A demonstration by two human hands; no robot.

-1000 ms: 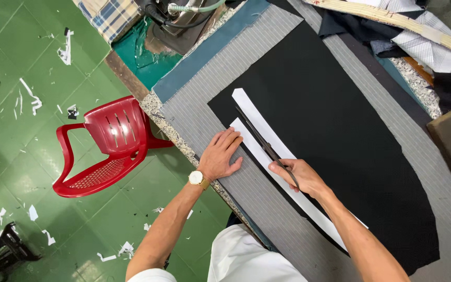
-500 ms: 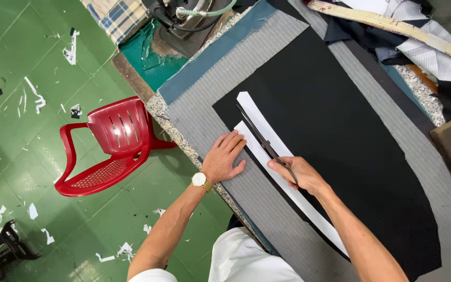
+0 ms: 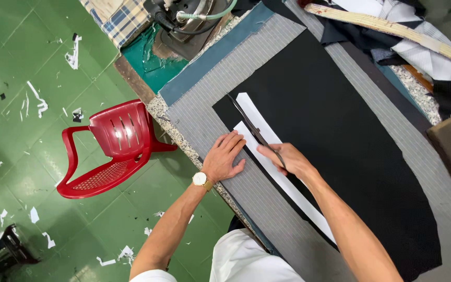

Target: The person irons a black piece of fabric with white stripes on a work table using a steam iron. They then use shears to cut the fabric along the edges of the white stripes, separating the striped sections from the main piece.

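Left hand (image 3: 226, 159) flat, palm down on grey striped cloth (image 3: 220, 117) beside white strip (image 3: 267, 156). Right hand (image 3: 288, 158) clenched on scissors (image 3: 251, 128), blades across strip atop black fabric (image 3: 335, 136). Half second earlier, scissors barely visible; now extended farther.

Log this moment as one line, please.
left hand: flat on grey cloth | right hand: holds scissors over white strip | black cloth beneath

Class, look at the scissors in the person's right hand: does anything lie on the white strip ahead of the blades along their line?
Nothing visible does. The scissors in the right hand point along the white strip on the black fabric. The left hand presses flat beside the strip's near edge, off that line.
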